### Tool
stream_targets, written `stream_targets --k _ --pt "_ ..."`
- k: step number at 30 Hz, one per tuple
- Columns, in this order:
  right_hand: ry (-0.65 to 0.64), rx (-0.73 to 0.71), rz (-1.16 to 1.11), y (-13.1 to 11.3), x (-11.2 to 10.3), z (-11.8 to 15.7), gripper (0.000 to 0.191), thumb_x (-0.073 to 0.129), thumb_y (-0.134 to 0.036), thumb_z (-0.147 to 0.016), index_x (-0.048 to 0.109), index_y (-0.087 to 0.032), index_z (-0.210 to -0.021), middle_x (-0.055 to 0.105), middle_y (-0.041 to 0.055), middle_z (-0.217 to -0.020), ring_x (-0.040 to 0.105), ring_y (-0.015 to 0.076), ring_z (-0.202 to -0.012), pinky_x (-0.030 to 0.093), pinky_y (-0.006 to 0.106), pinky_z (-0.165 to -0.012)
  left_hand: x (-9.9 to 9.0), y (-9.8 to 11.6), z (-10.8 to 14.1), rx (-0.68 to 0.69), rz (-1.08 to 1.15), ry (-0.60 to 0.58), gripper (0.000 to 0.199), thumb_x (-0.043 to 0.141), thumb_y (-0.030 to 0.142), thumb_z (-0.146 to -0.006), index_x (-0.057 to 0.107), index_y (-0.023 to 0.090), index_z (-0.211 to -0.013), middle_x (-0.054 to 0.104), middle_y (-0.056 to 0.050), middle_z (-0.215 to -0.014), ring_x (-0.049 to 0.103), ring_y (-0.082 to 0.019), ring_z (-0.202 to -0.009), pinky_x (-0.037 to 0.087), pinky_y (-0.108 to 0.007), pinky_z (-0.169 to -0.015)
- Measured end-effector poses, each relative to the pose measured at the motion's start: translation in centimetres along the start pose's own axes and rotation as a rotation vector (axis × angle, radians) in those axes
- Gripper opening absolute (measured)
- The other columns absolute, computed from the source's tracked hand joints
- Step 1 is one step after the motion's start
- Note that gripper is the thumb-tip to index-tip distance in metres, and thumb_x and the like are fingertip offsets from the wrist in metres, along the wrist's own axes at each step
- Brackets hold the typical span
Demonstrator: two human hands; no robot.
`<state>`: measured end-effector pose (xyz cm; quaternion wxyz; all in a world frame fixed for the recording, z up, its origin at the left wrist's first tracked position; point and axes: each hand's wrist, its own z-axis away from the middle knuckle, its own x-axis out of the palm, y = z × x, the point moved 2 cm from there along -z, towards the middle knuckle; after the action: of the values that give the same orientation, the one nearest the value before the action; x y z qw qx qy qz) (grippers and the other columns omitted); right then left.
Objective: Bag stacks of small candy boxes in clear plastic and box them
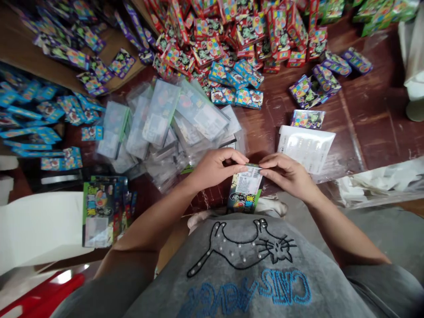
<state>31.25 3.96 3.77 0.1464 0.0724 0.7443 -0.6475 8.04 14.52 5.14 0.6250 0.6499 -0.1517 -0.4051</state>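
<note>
Close to my body, I hold a flat black and green printed box (245,190) by its upper edge. My left hand (220,165) pinches its upper left corner between thumb and fingers. At the upper right corner, my right hand (288,173) pinches it the same way. A white label with small print and a barcode lies across the upper part of the box. Just beyond my right hand is a white sheet of labels (306,148). Beyond my left hand lie several flat packs in clear plastic bags (162,112).
Small red boxes (212,51) are heaped at the back, with blue boxes (236,81) before them. Purple boxes (304,90) lie at right; more fill a carton (132,75) at left. Other blue boxes (66,110) lie far left. Black-green boxes (96,207) stand beside my left arm.
</note>
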Motion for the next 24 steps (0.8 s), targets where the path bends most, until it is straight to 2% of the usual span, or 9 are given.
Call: stream_targets --k 2,5,7,10,13,15,17,20,24 --pt "0.038 -0.030 0.178 0.7 -1.6 0.3 0.022 0.070 -0.040 -0.104 0.077 -0.028 -0.121 0.075 0.0116 -0.134 0.074 0.0262 -0.124 0.063 0.049 -0.106 -0.3 -0.2 -0.4 0.012 -0.241 0.000 0.011 0.074 0.034 -0.100 0.078 0.024 -0.101 0.084 -0.006 -0.107 0.077 -0.022 -0.102 0.061 -0.041 -0.096" --pt "0.209 -0.030 0.509 2.8 -7.0 0.9 0.054 0.075 -0.050 -0.099 0.065 -0.026 -0.146 0.062 0.0181 -0.157 0.060 0.0373 -0.146 0.050 0.063 -0.121 -0.8 -0.6 -0.9 0.076 -0.621 -0.006 0.011 0.071 0.031 -0.101 0.079 0.027 -0.107 0.083 -0.007 -0.108 0.069 -0.032 -0.118 0.052 -0.055 -0.108" --pt "0.259 0.016 0.671 4.7 -10.8 1.5 0.074 0.081 -0.057 -0.092 0.058 -0.023 -0.154 0.064 0.0194 -0.155 0.058 0.0433 -0.146 0.045 0.071 -0.121 -0.8 -0.4 -1.6 0.129 -0.762 0.004 0.009 0.073 0.032 -0.100 0.081 0.028 -0.105 0.081 -0.008 -0.122 0.062 -0.037 -0.128 0.046 -0.061 -0.112" --pt "0.173 0.092 0.700 6.7 -14.0 2.1 0.060 0.080 -0.058 -0.092 0.067 -0.025 -0.141 0.077 0.0143 -0.136 0.070 0.0415 -0.125 0.052 0.070 -0.110 0.4 1.1 -3.9 0.215 -0.816 0.068 0.013 0.080 0.035 -0.095 0.081 0.029 -0.106 0.067 -0.008 -0.154 0.054 -0.040 -0.139 0.043 -0.061 -0.117" --pt "0.209 0.141 0.496 6.2 -14.0 2.1 0.036 0.077 -0.052 -0.096 0.074 -0.027 -0.121 0.082 0.0084 -0.113 0.075 0.0300 -0.098 0.062 0.051 -0.091 3.2 3.6 -7.8 0.318 -0.733 0.057 0.047 0.090 0.041 -0.088 0.074 0.027 -0.130 0.057 -0.010 -0.165 0.051 -0.039 -0.148 0.039 -0.059 -0.125" --pt "0.267 0.164 0.313 4.7 -13.4 2.1 0.031 0.079 -0.054 -0.095 0.075 -0.026 -0.108 0.081 0.0051 -0.101 0.074 0.0245 -0.089 0.061 0.041 -0.081 5.2 5.0 -10.4 0.357 -0.649 0.010 0.064 0.094 0.038 -0.084 0.068 0.025 -0.140 0.061 -0.012 -0.160 0.053 -0.038 -0.147 0.041 -0.057 -0.124" --pt "0.299 0.192 0.184 3.1 -13.1 2.4 0.032 0.082 -0.056 -0.092 0.075 -0.025 -0.096 0.079 0.0024 -0.091 0.072 0.0207 -0.081 0.059 0.035 -0.075 6.7 5.7 -12.1 0.345 -0.535 -0.030 0.054 0.091 0.030 -0.087 0.069 0.024 -0.136 0.072 -0.010 -0.143 0.065 -0.033 -0.134 0.048 -0.052 -0.117" --pt "0.365 0.277 0.077 1.8 -13.4 3.4 0.037 0.085 -0.058 -0.089 0.074 -0.023 -0.087 0.074 0.0002 -0.080 0.065 0.0165 -0.070 0.053 0.030 -0.065 7.6 5.9 -12.9 0.271 -0.279 -0.081 0.017 0.078 0.029 -0.097 0.073 0.023 -0.112 0.080 -0.003 -0.103 0.074 -0.021 -0.094 0.057 -0.037 -0.091" --pt "0.462 0.315 -0.096 1.8 -13.9 4.3 0.039 0.089 -0.057 -0.085 0.073 -0.022 -0.085 0.072 -0.0005 -0.078 0.064 0.0152 -0.068 0.053 0.028 -0.061 8.4 5.2 -13.3 0.174 0.070 -0.136 0.020 0.077 0.038 -0.095 0.075 0.020 -0.104 0.078 -0.002 -0.092 0.071 -0.016 -0.081 0.055 -0.028 -0.073"
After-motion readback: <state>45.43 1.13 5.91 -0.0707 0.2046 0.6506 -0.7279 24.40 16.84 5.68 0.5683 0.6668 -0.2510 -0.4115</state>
